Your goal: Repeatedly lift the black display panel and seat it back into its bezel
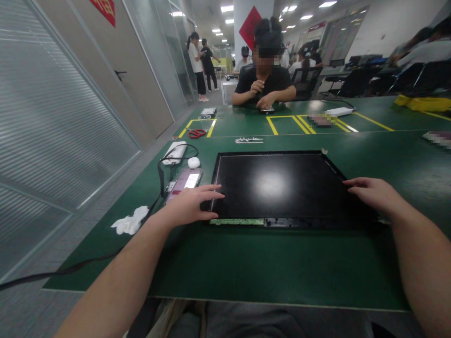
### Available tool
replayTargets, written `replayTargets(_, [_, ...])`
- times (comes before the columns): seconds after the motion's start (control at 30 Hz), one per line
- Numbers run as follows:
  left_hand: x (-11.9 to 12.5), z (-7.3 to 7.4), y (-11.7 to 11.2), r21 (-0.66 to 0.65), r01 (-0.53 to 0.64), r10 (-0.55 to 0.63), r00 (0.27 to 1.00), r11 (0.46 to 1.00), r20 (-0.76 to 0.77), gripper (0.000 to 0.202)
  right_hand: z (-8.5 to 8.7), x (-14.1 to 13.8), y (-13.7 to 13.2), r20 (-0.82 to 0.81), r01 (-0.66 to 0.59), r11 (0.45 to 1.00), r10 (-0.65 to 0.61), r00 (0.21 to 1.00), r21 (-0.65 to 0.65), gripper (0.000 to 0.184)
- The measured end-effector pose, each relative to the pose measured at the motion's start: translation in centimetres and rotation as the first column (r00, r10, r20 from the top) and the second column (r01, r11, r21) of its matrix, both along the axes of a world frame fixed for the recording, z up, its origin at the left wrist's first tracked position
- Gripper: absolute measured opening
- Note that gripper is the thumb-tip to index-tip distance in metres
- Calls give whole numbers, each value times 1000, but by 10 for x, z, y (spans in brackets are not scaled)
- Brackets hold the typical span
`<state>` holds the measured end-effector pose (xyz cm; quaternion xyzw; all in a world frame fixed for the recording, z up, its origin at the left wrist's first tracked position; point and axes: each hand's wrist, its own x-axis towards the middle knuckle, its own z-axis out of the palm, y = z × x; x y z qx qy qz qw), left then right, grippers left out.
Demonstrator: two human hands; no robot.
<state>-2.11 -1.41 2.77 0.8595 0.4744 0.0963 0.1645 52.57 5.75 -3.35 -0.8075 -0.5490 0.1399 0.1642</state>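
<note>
A black flat screen panel [243, 188] in a thin black frame lies on the green table in front of me. A green circuit board strip [237, 222] runs along the left part of its near edge. My left hand [192, 204] rests at the panel's left edge, its fingers spread over the rim and the thumb by the near corner. At the right edge, my right hand [373, 193] touches the frame with outstretched fingers; its thumb is hard to make out.
Left of the panel lie a phone [185, 184], a white power bank [175, 153], a white earbud case [193, 162], a black cable [161, 180] and crumpled tissue [131, 221]. Beyond are red-handled scissors [197, 134] and small white parts [249, 140]. A person [264, 75] sits opposite, handling a small device.
</note>
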Motion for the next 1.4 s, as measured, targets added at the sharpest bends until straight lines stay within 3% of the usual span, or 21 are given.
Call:
replayTargets(0.33, [4, 3, 1, 1, 1, -1, 1000, 1000, 27, 46, 20, -19, -9, -65, 68, 995, -72, 995, -71, 43])
replayTargets(0.7, [2, 0, 1, -3, -13, 14, 1000, 1000, 21, 49, 1, 5, -1, -235, 31, 998, -42, 971, -50, 50])
replayTargets(1.4, [2, 1, 1, -13, 29, -29, 999, 1000, -33, 49, 11, -10, -4, -330, 106, 994, -111, 937, -34, 46])
